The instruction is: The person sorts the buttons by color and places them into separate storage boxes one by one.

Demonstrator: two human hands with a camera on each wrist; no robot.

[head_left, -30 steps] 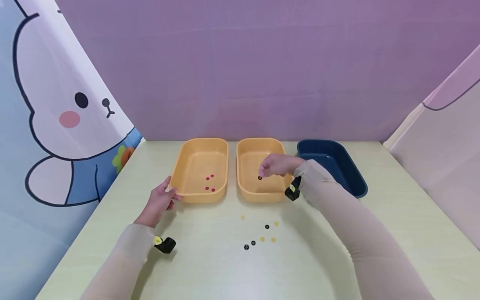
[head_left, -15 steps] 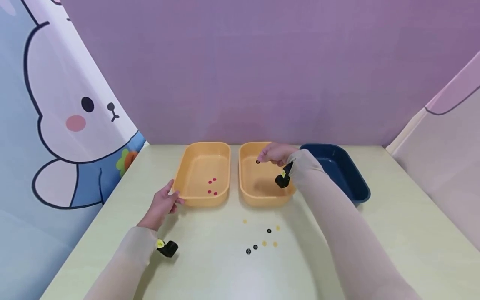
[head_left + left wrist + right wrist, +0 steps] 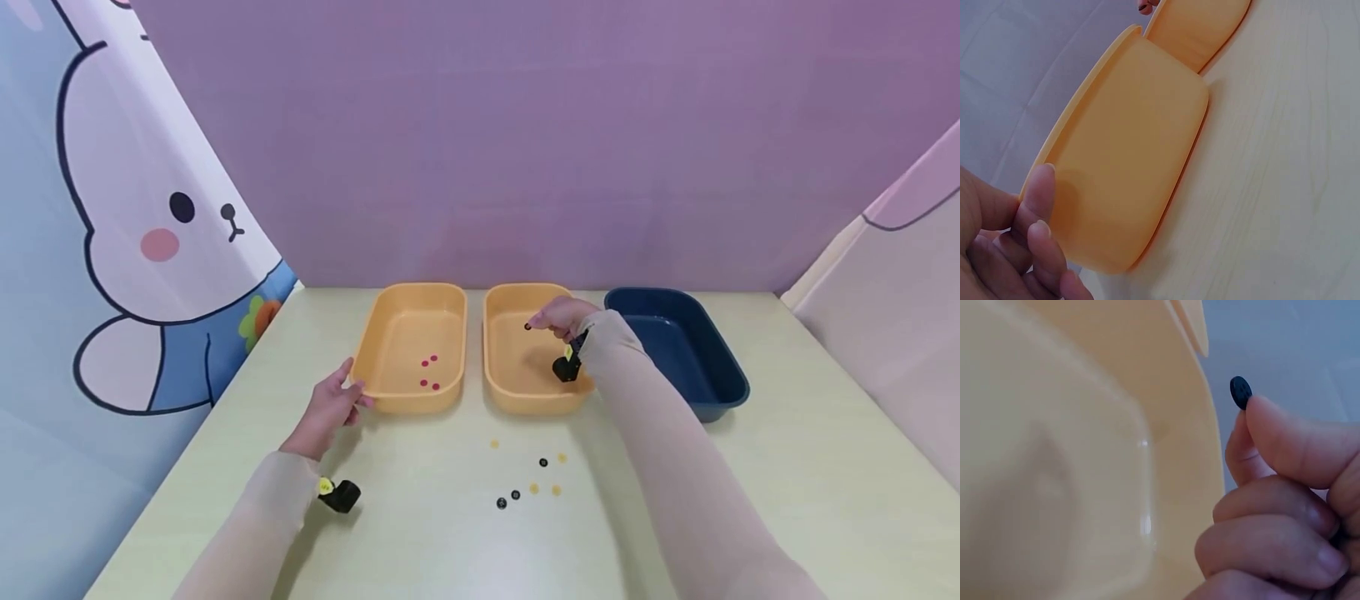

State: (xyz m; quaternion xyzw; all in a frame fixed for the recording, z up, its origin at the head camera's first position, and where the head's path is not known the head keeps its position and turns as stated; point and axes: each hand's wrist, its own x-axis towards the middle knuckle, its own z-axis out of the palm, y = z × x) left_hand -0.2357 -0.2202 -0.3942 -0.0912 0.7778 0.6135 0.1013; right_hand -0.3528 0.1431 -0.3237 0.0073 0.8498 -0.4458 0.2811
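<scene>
My right hand (image 3: 561,317) pinches a black button (image 3: 1241,392) between thumb and index finger, its other fingers curled under. It is over the middle yellow tray (image 3: 534,403), whose inside shows no buttons. At the near left corner of the left yellow tray (image 3: 408,404), my left hand (image 3: 330,410) holds the rim between thumb and fingers. Several red buttons (image 3: 424,383) lie on that tray's floor. In front of the trays, several yellow buttons (image 3: 534,488) and black buttons (image 3: 515,495) lie scattered on the table.
A dark blue tray (image 3: 701,358) stands to the right, partly behind the right sleeve (image 3: 660,433). The light wooden table (image 3: 420,533) ends at a purple cloth backdrop (image 3: 480,167). A printed cartoon sheet (image 3: 120,333) hangs on the left.
The right hand, with the black button, has moved from the middle tray's near part toward its far part, then slightly right. The left hand keeps its hold on the tray rim.
</scene>
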